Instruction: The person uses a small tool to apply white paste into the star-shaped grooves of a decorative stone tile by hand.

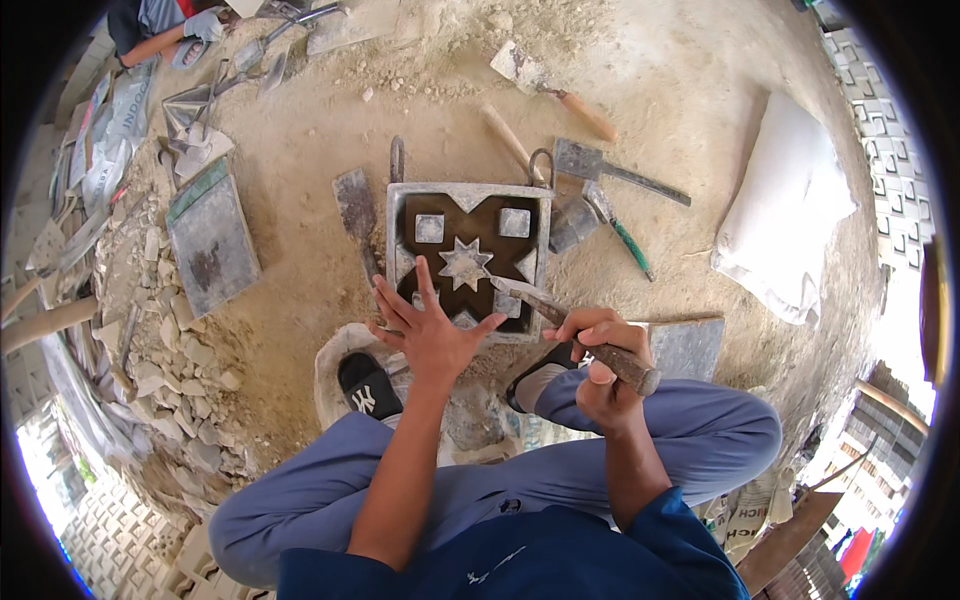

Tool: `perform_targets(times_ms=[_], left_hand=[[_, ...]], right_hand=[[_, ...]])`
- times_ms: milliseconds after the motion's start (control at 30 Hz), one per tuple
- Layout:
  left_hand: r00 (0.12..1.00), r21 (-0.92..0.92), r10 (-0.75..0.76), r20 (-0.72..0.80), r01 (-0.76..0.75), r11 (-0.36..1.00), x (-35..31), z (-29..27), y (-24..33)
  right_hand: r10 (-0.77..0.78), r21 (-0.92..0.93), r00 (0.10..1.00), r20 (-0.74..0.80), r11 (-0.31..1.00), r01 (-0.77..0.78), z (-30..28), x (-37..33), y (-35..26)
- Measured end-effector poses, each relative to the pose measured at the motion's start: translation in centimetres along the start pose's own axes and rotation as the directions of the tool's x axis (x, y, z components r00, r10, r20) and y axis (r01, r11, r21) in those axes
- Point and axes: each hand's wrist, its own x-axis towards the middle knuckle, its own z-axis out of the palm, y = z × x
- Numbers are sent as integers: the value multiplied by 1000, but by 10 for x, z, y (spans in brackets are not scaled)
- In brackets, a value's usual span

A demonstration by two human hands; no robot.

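Note:
On the ground before me lies a square grey metal mold (543,240) with upright loop handles on its far side. Inside it, a pale eight-pointed star (466,263) and raised light squares stand among dark brown, damp-looking recesses. My left hand (437,338) is spread flat over the mold's near left corner, fingers apart, holding nothing and partly covering a square. In my right hand (612,372) is a small trowel (535,298), gripped by its worn wooden handle. Its narrow blade points left, with the tip beside the star's right side.
Flat scrapers (355,210) and a green-handled tool (628,245) flank the mold. Beyond lies a wooden-handled trowel (588,115). A grey slab (213,240) and rubble (165,375) are at left, a white sack (785,215) at right. Another person's gloved hand (204,25) shows far left.

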Motion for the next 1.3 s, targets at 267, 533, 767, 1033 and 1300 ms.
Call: perform_targets(times_ms=[267, 533, 767, 1033, 1300], left_hand=[[937, 64, -199, 288, 189, 980, 16, -10, 9], [926, 22, -216, 310, 220, 975, 14, -10, 9], [933, 19, -212, 290, 216, 976, 19, -8, 6], [934, 11, -197, 298, 203, 979, 18, -9, 8], [926, -7, -197, 323, 211, 977, 18, -8, 7]], right_hand=[[-16, -151, 986, 165, 988, 41, 10, 10, 6], [77, -93, 989, 124, 993, -65, 27, -1, 43], [23, -170, 992, 123, 985, -1, 35, -1, 61], [-45, -244, 980, 193, 965, 93, 32, -7, 57], [-59, -241, 966, 252, 963, 122, 27, -10, 56]])
